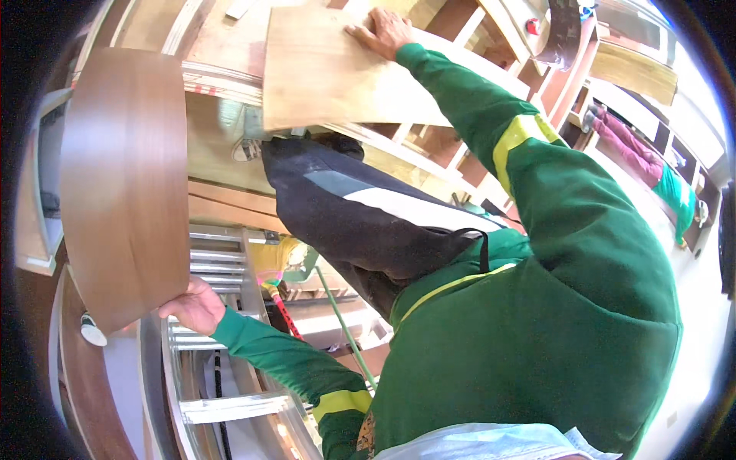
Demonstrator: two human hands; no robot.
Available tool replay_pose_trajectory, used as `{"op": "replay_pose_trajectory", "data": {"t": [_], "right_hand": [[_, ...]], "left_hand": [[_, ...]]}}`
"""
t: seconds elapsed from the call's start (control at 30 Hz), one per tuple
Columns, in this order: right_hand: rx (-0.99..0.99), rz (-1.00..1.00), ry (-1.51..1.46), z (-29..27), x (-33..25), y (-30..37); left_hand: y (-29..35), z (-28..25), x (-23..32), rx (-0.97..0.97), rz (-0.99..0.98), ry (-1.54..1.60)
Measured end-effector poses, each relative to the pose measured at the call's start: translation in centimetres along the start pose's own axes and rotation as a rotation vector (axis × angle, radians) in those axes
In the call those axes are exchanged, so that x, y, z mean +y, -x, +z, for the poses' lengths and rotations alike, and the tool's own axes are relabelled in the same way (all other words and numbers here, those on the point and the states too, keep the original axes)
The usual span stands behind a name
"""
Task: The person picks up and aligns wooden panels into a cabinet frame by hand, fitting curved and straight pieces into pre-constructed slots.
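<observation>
My left hand (198, 307) is closed on the lower corner of a brown wood-grain panel (126, 176), thumb along its edge. The panel is large, smooth and slightly bowed in this view, and stands out at the left. My right hand (383, 34) rests with spread fingers on a pale plywood board (330, 77). That board lies across a wooden frame (395, 153) made of crossing strips. The far end of the board runs behind my right sleeve. Both my arms are in green sleeves with yellow bands.
A metal ladder (234, 409) lies below my left arm. Beside it are a broom with a red handle (285, 314) and a green pole (343, 322). Curved brown panels (96, 383) lean at the lower left. A co-worker in a green top (675, 201) is at the far right.
</observation>
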State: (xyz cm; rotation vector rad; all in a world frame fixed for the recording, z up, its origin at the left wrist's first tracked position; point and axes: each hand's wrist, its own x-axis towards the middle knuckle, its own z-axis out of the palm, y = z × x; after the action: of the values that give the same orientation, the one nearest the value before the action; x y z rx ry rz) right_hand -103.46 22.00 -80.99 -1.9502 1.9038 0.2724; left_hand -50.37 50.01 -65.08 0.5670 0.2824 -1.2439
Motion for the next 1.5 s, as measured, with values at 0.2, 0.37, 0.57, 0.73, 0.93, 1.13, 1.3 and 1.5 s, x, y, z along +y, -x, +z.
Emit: {"op": "replay_pose_trajectory", "data": {"t": [0.2,0.37,0.57,0.73,0.93,1.13,1.3,1.5], "right_hand": [[0.022,-0.228,-0.103,3.0,-0.3,6.3],[-0.142,-0.286,-0.088,2.8,-0.5,8.9],[-0.306,-0.402,-0.022,2.7,0.9,9.2],[-0.514,-0.264,0.044,1.0,-1.1,8.4],[-0.665,-0.214,0.108,-0.6,-1.7,7.6],[-0.696,-0.299,0.137,2.6,-0.3,4.4],[-0.836,-0.61,0.29,3.8,1.3,0.2],[-0.977,-0.833,0.095,0.2,5.2,-2.5]], "left_hand": [[1.2,-0.6,-1.6,-0.057,0.095,-0.034],[0.4,0.7,-3.3,-0.01,0.163,0.018],[-0.7,5.8,-8.1,-0.139,0.288,-0.201],[0.8,6.5,-9.1,-0.148,0.306,-0.206],[2.1,6.0,-6.5,-0.217,0.4,-0.184],[0.0,6.4,-7.7,-0.352,0.493,-0.234],[-1.2,5.4,-13.7,-0.392,0.594,-0.251],[-0.2,4.5,-19.3,-0.289,0.573,-0.215]]}}
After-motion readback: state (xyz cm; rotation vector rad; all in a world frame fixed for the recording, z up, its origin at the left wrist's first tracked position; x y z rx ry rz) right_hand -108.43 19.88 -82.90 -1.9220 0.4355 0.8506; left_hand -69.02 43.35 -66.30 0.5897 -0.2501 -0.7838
